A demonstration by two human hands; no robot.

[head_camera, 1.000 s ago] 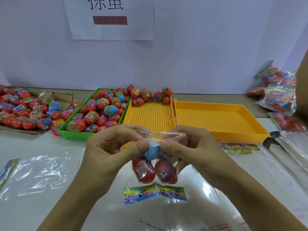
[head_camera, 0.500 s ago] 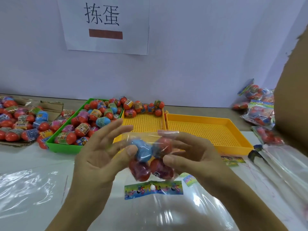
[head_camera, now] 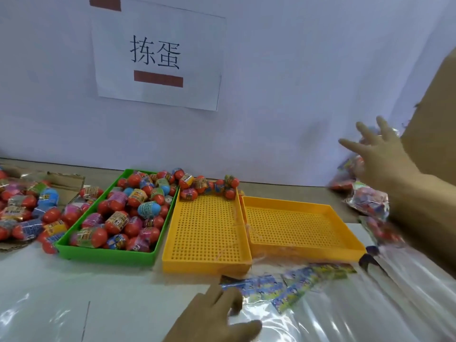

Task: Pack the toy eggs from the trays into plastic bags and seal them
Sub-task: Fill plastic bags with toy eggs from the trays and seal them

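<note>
Head view: toy eggs (head_camera: 128, 213) fill the green tray (head_camera: 106, 255), up and left of the left hand (head_camera: 212, 314), which rests flat on the empty bags (head_camera: 283, 290), gripping nothing. Pinch one top layer only. The right hand (head_camera: 380, 156), fingers spread and empty, hovers over the packed bags (head_camera: 367, 201).

Toy eggs (head_camera: 128, 213), mostly red, are filling the green tray (head_camera: 106, 253); a few are sitting at the middle yellow tray's (head_camera: 204, 262) far end. Clear plastic bags (head_camera: 370, 299) are lying flat on the desk.
</note>
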